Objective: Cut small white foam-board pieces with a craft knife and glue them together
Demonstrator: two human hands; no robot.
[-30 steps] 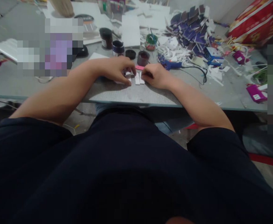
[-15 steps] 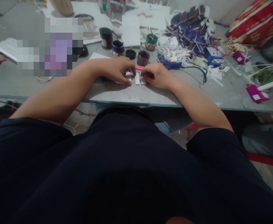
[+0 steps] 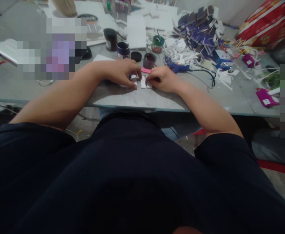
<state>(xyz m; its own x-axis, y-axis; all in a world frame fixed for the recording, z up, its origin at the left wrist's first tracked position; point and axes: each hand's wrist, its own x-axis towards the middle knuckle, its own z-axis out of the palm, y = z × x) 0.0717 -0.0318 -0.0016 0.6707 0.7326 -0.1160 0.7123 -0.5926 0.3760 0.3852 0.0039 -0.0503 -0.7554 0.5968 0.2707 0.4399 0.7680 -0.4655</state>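
Observation:
My left hand (image 3: 123, 73) rests on the grey table near its front edge. Its thumb and forefinger are apart, curved around a small white piece (image 3: 133, 79) that they do not visibly squeeze. My right hand (image 3: 164, 79) has its fingers curled together at the top of another small flat white piece (image 3: 149, 86), partly covered by the fingertips. Between the hands lies a white rectangular tile (image 3: 143, 83). Just behind it is a pink strip (image 3: 146, 70). Close behind my hands stand a dark open jar (image 3: 149, 60) and a black lid (image 3: 136, 57).
A blue glue gun (image 3: 180, 67) with its cable lies right of my right hand. Behind are a dark blue jar (image 3: 123, 51), a green jar (image 3: 157, 44) and a heap of blue and white pieces (image 3: 198, 29). A purple box (image 3: 266, 98) stands at right.
The right fingers have shifted very slightly left over the white piece. My left hand looks the same.

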